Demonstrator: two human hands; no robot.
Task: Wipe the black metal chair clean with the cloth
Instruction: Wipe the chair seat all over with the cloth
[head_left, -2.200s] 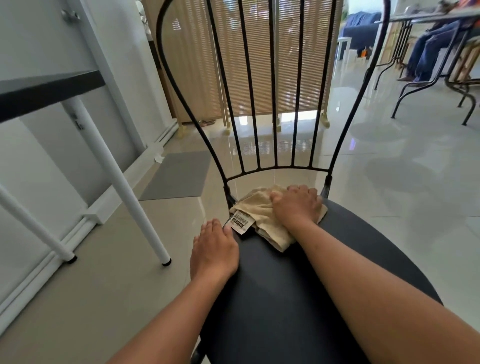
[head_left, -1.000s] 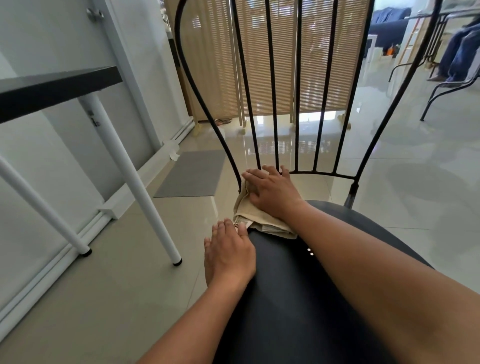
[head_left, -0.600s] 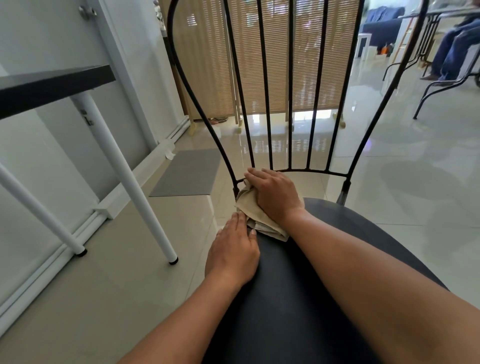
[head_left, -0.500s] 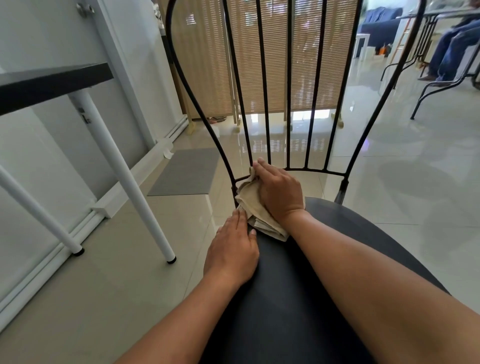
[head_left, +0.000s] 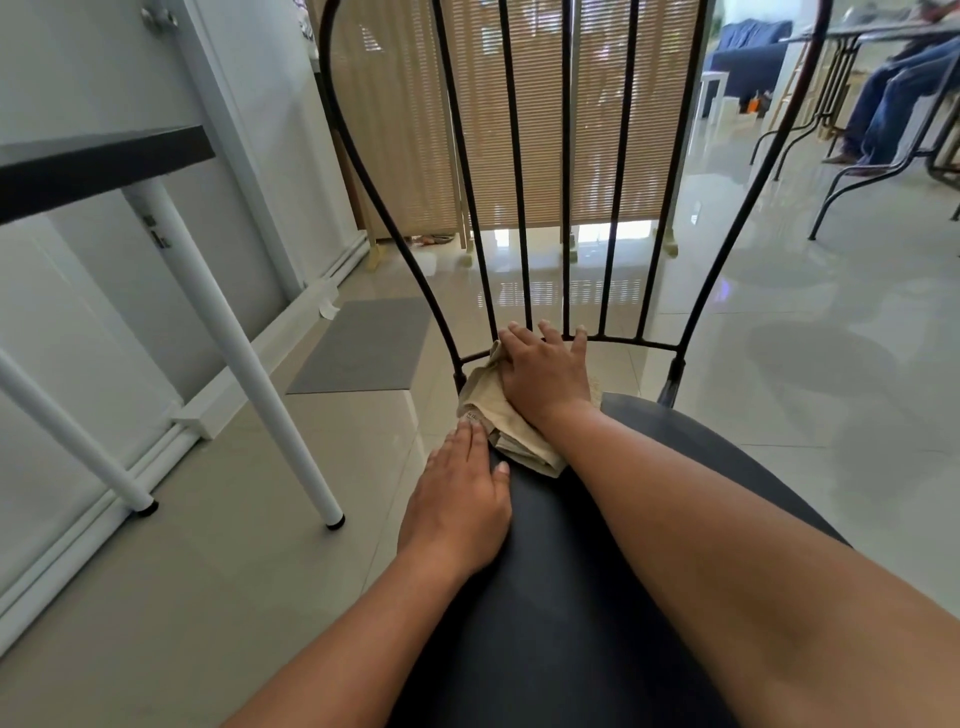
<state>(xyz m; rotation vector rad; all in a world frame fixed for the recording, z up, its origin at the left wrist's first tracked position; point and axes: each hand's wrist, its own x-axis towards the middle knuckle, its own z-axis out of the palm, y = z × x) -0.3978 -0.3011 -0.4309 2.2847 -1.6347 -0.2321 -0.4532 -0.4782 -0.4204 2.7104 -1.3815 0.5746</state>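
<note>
At the back edge of the black metal chair (head_left: 597, 597), toward twelve o'clock from the wearer, the right hand (head_left: 545, 376) presses flat on a beige cloth (head_left: 501, 421). Its fingers (head_left: 550, 332) are spread and reach the curved lower rail of the backrest, where the thin upright bars meet it. The grip here is a flat palm bearing down on the cloth, fingers apart; whether any fabric is pinched beneath the palm cannot be told. The cloth lies crumpled and folded at the seat's rear left corner, bunched against the base of the left backrest upright, with a small printed tag showing at its near left edge.

The left hand (head_left: 457, 504) rests palm down on the seat's left rim, at about ten o'clock from the seat's middle, fingers together and laid flat, gripping nothing. Its fingertips touch the near edge of the cloth.

The seat is round, dark and matte, filling the lower middle of the view beneath both forearms. At nine o'clock stands a worktop (head_left: 98, 166) with a dark top and white legs, well apart from the chair. A grey mat (head_left: 363, 345) lies on the glossy tiled floor (head_left: 805, 364) at eleven o'clock. Behind the backrest stands a slatted wooden screen (head_left: 519, 119). At two o'clock, far off, a seated person's legs (head_left: 893, 93) show beside another dark-framed table.
</note>
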